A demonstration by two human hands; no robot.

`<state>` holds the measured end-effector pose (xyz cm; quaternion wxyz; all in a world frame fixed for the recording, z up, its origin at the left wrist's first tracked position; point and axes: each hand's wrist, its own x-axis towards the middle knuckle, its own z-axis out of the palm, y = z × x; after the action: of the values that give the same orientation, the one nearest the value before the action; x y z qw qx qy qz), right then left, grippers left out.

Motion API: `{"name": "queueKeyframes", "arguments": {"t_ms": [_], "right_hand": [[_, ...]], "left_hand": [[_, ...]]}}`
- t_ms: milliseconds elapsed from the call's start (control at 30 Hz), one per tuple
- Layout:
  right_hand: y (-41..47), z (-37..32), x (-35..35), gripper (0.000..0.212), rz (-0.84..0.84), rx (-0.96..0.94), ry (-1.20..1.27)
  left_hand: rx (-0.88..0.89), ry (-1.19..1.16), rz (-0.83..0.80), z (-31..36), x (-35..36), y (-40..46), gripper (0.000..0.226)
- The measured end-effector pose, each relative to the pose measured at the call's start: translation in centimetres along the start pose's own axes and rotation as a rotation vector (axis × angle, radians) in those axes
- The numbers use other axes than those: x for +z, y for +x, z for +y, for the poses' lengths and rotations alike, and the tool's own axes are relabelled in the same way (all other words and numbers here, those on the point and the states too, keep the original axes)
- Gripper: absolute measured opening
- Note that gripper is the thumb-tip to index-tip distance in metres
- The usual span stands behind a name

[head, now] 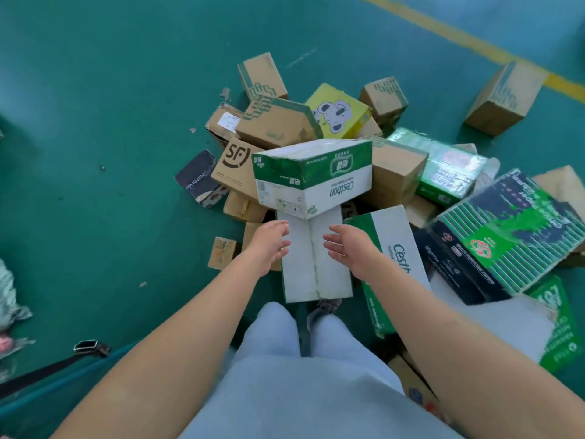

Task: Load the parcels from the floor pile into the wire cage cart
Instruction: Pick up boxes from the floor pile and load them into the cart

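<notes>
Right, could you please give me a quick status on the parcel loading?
Both hands open, left hand and right hand over the white box. Nothing gripped yet. Green-and-white Cestbon box overlaps its far end.

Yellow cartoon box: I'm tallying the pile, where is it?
In the head view the yellow cartoon box sits at the pile's far side, between two brown cartons, behind the green-and-white Cestbon box.

The floor (110, 90) was teal green, crossed by a yellow line (474, 42); the Cestbon carton (313, 177) was white with green bands; the box below it (316, 264) was plain white; the SF box (235, 167) was brown with a black logo; one box (340, 110) was yellow with a grey-and-white cartoon animal; another carton (512, 229) bore green and white stripes over black; the person's trousers (304, 391) were pale blue.
</notes>
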<state>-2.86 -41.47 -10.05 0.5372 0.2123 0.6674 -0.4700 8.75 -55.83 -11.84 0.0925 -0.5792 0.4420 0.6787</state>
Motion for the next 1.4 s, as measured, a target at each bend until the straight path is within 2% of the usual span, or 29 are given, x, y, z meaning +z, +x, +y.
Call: {"name": "queueKeyframes", "arguments": {"t_ms": [300,467,567,800,933,1100,1233,1400], "right_hand": [[8.9,-6.0,4.2,0.011,0.033,0.035,-0.091],[14.0,-8.7,7.5,0.023,0.094,-0.002,-0.06],[17.2,-9.8,9.0,0.032,0.192,-0.044,-0.093],[21.8,-10.8,11.2,0.055,0.34,-0.043,-0.056],[22.5,-10.3,11.8,0.051,0.358,-0.046,-0.025],[21.9,-9.6,12.0,0.041,0.402,-0.09,-0.059],[20.1,-8.1,11.5,0.028,0.461,-0.152,-0.17],[15.5,-7.3,11.2,0.028,0.522,-0.262,-0.355]], "left_hand": [[-0.07,0.029,0.024,3.6,-1.2,10.2,0.034],[-0.084,0.06,0.006,7.2,-3.0,17.6,0.045],[-0.073,0.078,-0.027,9.0,-3.9,22.4,0.055],[-0.037,0.036,0.023,12.6,-5.5,31.1,0.072],[-0.035,0.103,0.055,13.5,-5.6,31.9,0.073],[-0.064,0.08,0.066,13.3,-6.2,32.9,0.076],[-0.029,0.149,0.04,12.6,-6.1,31.2,0.056],[0.012,0.048,0.107,10.6,-7.8,25.3,0.047]]}}
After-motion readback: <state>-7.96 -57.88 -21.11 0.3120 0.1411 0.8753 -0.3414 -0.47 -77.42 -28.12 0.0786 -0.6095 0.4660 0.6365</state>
